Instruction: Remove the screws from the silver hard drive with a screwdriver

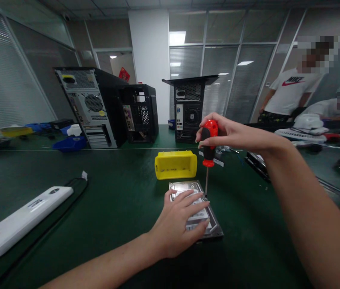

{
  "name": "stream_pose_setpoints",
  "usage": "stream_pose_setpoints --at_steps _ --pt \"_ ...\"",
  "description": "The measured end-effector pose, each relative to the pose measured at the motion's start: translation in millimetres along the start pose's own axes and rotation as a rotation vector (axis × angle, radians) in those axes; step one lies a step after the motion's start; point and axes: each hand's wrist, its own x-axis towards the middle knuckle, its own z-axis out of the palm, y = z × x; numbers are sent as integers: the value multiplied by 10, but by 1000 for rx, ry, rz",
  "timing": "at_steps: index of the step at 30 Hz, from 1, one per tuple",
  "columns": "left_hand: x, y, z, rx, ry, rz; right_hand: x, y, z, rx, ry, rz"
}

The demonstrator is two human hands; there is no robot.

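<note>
A silver hard drive (215, 228) lies flat on the dark green table (122, 216). My left hand (179, 220) rests on top of it with the fingers spread, covering part of its label. My right hand (221, 134) is wrapped round the red and black handle of a screwdriver (208, 154). The screwdriver stands nearly upright, its tip at the drive's right edge, near the far end. Just beyond the drive is a yellow bin (176, 175) with a few small pieces inside.
Computer cases (106, 96) stand at the back, another (188, 108) right of centre. A white power strip (28, 216) with a black cable lies left, near a blue tray (70, 143). Two people (293, 90) are at the right. Metal parts lie right of my right hand.
</note>
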Motion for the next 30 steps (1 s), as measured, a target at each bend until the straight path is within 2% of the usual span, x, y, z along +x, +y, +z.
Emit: stream_pose_setpoints --at_steps 3,9,14,18,22,25,30 --pt "8 -14 27 -25 16 -16 -10 47 -47 52 3 10" --pt "71 -98 112 -52 105 -117 -7 92 -96 10 5 -35" --pt "201 -156 80 -1 56 -93 -37 74 -101 122 -22 -61" --pt "327 -196 83 30 99 -31 -11 82 -59 307 -65 -41" --pt "430 -249 129 32 169 22 80 109 43 311 14 -34" --pt "479 -277 135 -8 173 29 124 129 92 444 23 -39" --pt "540 -269 129 -28 180 54 67 113 37 563 -28 43"
